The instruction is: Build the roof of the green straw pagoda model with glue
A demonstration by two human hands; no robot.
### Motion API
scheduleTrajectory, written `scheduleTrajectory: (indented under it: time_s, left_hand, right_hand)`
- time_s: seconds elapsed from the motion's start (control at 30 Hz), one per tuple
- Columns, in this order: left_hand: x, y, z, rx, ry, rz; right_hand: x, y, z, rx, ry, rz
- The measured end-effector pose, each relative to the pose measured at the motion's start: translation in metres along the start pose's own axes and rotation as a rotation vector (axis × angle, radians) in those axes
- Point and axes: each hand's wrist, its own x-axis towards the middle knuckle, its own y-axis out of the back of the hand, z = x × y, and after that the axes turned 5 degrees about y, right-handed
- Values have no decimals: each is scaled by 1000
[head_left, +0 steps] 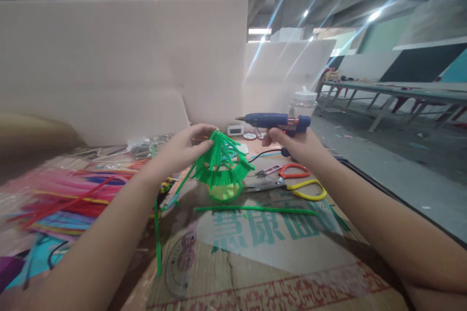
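My left hand (pixel 191 143) pinches the top of a green cone-shaped craft (pixel 221 167) made of fuzzy stems, with layered fringes and a yellowish part at its base. The craft is upright over the table. Raised to its right, my right hand (pixel 292 143) is wrapped round the handle of a blue glue gun (pixel 273 119). The gun's nozzle points left, above and apart from the craft. A single green stem (pixel 255 210) lies across the printed board (pixel 270 257) in front of the craft.
Orange-and-yellow-handled scissors (pixel 306 188) and small snips (pixel 268 171) lie right of the craft. Bundles of coloured stems (pixel 83 194) cover the left side. A clear jar (pixel 303 102) stands behind my right hand. White panels (pixel 124 58) rise at the back.
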Motion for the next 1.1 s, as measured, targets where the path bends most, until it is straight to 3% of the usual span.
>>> scheduleTrajectory:
  time_s: [0.13,0.27,0.4,0.6,0.77,1.1]
  left_hand:
    - [5,3,-11,59,19,76]
    - [9,10,-21,69,54,95]
    - [10,16,-26,82,31,72]
    - [6,13,-16,40,36,-1]
    - [7,12,-18,63,9,9]
    - [2,12,-7,124,-22,-46]
  right_hand:
    - [7,1,21,182,-88,-14]
    - [12,0,33,279,-83,14]
    - [12,1,30,237,-129,60]
    - [10,0,25,241,-105,40]
    - [8,0,22,151,-134,51]
    - [10,-1,25,240,-129,48]
